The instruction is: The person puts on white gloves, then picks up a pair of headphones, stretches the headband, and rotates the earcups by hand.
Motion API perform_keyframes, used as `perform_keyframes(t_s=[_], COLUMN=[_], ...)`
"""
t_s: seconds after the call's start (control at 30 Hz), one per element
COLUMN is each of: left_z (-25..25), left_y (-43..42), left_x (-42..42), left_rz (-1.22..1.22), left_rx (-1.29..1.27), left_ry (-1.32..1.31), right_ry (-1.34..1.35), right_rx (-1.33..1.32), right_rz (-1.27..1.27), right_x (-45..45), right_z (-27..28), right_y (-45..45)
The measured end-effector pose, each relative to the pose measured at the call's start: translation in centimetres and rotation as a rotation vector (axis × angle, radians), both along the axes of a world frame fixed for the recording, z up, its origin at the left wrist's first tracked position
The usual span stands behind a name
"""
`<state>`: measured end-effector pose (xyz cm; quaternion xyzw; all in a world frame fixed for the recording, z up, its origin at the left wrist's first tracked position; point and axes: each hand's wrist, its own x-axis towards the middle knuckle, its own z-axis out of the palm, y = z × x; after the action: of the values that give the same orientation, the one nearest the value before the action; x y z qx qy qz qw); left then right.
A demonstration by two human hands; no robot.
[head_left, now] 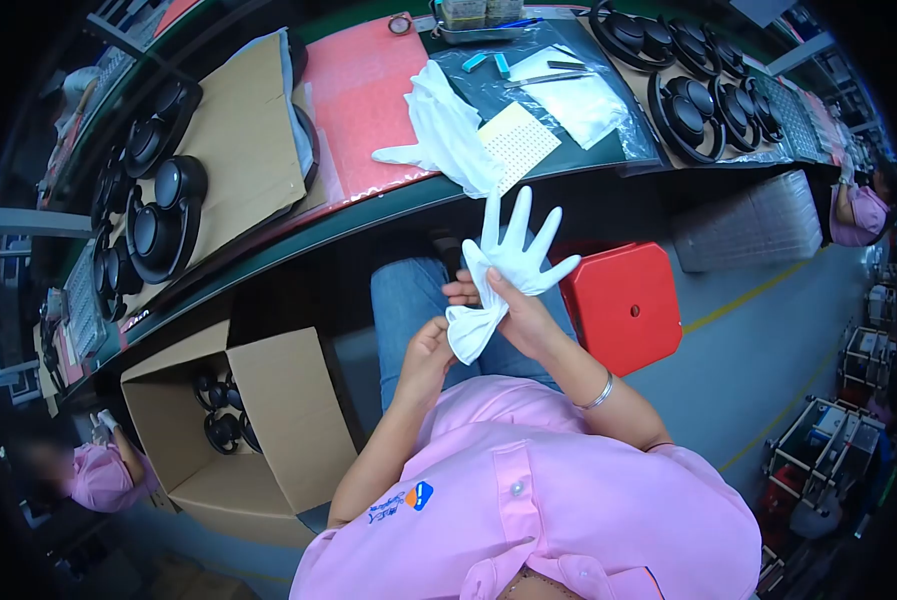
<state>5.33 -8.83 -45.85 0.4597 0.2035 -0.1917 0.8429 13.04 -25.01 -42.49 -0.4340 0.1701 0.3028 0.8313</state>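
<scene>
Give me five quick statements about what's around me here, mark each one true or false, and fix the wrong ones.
1. The left hand and right hand both hold the glove. True.
2. The stool is blue. False: it is red.
3. The box is closed. False: it is open, with headphones inside.
4. A second glove lies on the table. True.
5. The bracelet is on the left wrist. False: it is on the right.

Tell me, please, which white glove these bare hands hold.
The spread-fingered white glove over the blue jeans; the other nearby glove lies on the workbench.
</scene>
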Motion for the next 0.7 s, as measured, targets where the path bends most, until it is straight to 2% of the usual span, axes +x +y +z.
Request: perform_keyframes(t_s=[0.07, 0.1, 0.2, 0.23, 0.33, 0.5, 0.6, 0.63, 0.7], left_z=[-1.1, -1.1, 0.9, 1.3, 2.2, 3.6, 5.1, 5.6, 6.7], left_y=[0.5, 1.0, 2.2, 2.2, 1.4, 1.6, 3.9, 3.8, 2.8], left_x=[0.4, 0.5, 1.2, 1.2, 2.0, 3.0, 3.2, 3.0, 2.8], left_rz=[0.142, 0.144, 0.082, 0.087, -0.105, -0.093, -0.206, -0.201, -0.080], left_rx=[0.022, 0.024, 0.369, 0.369, 0.602, 0.632, 0.971, 0.972, 1.179], left_ry=[-0.048, -0.044, -0.189, -0.178, -0.350, -0.381, -0.250, -0.243, -0.663], right_ry=[0.192, 0.196, -0.223, -0.215, -0.547, -0.453, -0.546, -0.546, -0.741], right_rx=[0.116, 0.117, -0.535, -0.533, -0.619, -0.516, -0.753, -0.749, -0.810], right_rz=[0.038, 0.040, 0.672, 0.681, 0.346, 0.389, 0.344, 0.353, 0.315], right_x=[-0.2, -0.5, -1.2, -1.6, -1.7, 0.1, 0.5, 0.4, 0.1], right_z=[-0.2, -0.6, -2.0, -1.7, -0.3, 0.4, 1.5, 1.3, 0.5], right_y=[0.2, -0.2, -2.8, -2.5, -1.4, -0.9, -1.1, -1.0, -0.5])
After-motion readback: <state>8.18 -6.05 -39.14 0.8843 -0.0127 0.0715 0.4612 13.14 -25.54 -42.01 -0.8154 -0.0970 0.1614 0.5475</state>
